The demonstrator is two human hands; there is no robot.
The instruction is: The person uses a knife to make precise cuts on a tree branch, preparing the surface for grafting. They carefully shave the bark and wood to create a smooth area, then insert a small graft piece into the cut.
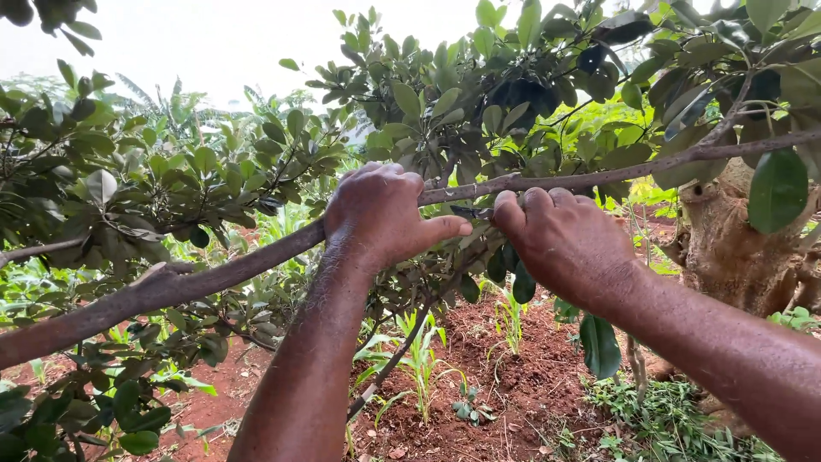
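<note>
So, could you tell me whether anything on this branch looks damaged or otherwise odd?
Nothing is clearly damaged. The long branch runs unbroken under the left hand and right hand. Between the hands a small dark object lies against the bark; it is too small to identify. The trunk shows a knobbly stump.

A single head-worn camera looks forward and slightly down, close over both hands gripping a tree branch [214,278].

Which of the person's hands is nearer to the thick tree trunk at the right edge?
The right hand. It grips the long branch on the side toward the tree trunk; the left hand grips the same branch farther away from it.
</note>
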